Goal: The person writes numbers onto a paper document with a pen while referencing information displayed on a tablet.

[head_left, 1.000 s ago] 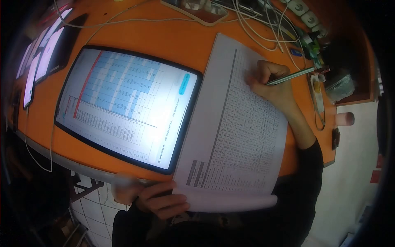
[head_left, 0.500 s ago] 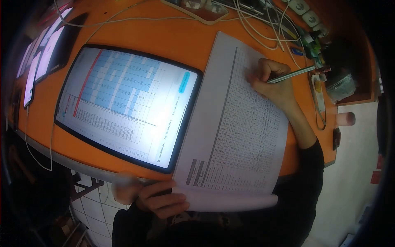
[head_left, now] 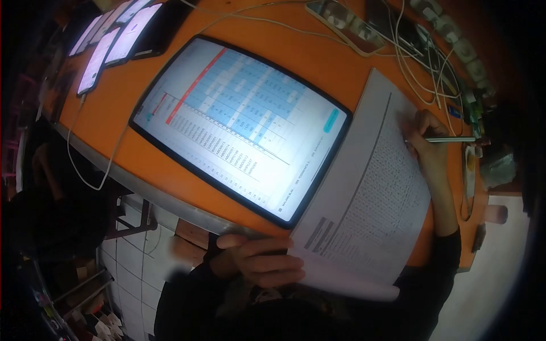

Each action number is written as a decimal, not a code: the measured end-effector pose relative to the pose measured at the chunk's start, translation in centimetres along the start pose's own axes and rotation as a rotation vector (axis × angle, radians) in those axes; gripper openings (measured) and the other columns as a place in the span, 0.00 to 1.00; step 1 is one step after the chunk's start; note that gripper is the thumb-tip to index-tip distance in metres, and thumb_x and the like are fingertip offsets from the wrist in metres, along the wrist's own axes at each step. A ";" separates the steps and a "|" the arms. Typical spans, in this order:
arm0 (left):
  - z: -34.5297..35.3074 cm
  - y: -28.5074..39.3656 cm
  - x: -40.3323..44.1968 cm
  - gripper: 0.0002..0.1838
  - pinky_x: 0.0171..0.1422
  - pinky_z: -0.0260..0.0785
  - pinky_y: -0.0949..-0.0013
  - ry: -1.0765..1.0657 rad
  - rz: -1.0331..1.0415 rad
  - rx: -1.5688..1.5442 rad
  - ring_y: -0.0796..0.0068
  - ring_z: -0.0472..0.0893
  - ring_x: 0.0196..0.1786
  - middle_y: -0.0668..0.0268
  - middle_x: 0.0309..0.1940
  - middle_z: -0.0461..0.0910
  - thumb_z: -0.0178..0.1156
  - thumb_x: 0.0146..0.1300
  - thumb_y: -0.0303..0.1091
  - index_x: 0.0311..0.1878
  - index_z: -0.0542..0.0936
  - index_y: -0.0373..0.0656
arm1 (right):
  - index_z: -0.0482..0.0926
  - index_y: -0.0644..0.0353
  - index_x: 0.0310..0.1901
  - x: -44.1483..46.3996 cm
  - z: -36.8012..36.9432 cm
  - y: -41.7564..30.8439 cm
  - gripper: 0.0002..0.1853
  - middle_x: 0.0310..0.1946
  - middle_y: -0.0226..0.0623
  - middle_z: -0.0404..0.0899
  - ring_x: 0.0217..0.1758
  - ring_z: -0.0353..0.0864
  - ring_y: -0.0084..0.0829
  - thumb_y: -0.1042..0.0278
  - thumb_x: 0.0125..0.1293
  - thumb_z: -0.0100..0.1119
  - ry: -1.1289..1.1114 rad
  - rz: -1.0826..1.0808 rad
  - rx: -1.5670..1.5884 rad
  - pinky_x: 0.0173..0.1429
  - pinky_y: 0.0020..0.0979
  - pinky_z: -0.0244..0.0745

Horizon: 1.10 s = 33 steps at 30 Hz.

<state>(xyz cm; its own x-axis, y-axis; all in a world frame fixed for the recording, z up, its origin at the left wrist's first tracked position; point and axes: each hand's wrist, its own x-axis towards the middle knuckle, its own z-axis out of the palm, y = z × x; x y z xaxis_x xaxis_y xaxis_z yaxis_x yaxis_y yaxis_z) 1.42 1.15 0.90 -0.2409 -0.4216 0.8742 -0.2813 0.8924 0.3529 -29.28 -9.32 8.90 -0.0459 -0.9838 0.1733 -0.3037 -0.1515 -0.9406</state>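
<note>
Right hand (head_left: 429, 136) resting on paper (head_left: 342, 183) (writing (head_left: 382, 179) too blurred to read), fingers gripping a pen (head_left: 452, 139), left hand (head_left: 267, 261) half-curled at paper's edge, grip unclear.

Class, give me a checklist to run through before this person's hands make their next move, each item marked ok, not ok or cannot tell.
1. Pen held in the right hand: ok.
2. Pen tip touching the paper: cannot tell, too blurred.
3. Left hand at the paper's near end: ok.
4. Paper flat throughout: not ok, the near end curls over.
5. Tablet lit, with no hand covering its screen: ok.
</note>
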 end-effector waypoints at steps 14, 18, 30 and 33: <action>-0.1 0.2 0.2 0.07 0.58 0.39 0.66 0.013 -0.033 -0.020 0.87 0.76 0.43 0.84 0.39 0.75 0.56 0.55 0.46 0.36 0.73 0.63 | 0.63 0.55 0.21 1.2 3.2 -1.7 0.14 0.16 0.24 0.67 0.14 0.65 0.13 0.81 0.54 0.58 -0.092 0.031 0.001 0.16 0.15 0.56; -0.3 0.3 0.0 0.08 0.65 0.38 0.63 -0.024 -0.035 0.011 0.81 0.75 0.44 0.85 0.37 0.73 0.56 0.56 0.48 0.39 0.71 0.65 | 0.64 0.55 0.21 1.9 3.8 -1.3 0.14 0.16 0.26 0.67 0.15 0.66 0.13 0.82 0.52 0.60 -0.121 -0.028 0.007 0.17 0.15 0.59; -1.1 0.0 0.2 0.10 0.68 0.30 0.62 -0.127 -0.021 -0.030 0.85 0.74 0.45 0.86 0.38 0.73 0.58 0.53 0.49 0.38 0.72 0.66 | 0.60 0.54 0.16 1.5 3.0 -0.9 0.19 0.12 0.26 0.67 0.12 0.65 0.13 0.83 0.51 0.60 -0.055 -0.071 0.002 0.14 0.15 0.58; -1.0 0.3 -0.1 0.12 0.70 0.29 0.61 -0.120 -0.036 -0.017 0.85 0.73 0.47 0.86 0.38 0.72 0.59 0.51 0.51 0.38 0.71 0.67 | 0.60 0.54 0.15 1.4 3.0 -1.0 0.19 0.11 0.25 0.67 0.11 0.65 0.12 0.82 0.51 0.60 -0.058 -0.030 -0.003 0.14 0.14 0.57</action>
<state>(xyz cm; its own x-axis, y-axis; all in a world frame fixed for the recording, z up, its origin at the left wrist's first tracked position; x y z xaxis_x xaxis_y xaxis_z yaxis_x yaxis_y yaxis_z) 2.24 1.59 1.27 -0.3405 -0.4690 0.8149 -0.2760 0.8784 0.3902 -26.19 -10.88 9.23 0.0181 -0.9827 0.1844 -0.3070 -0.1810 -0.9343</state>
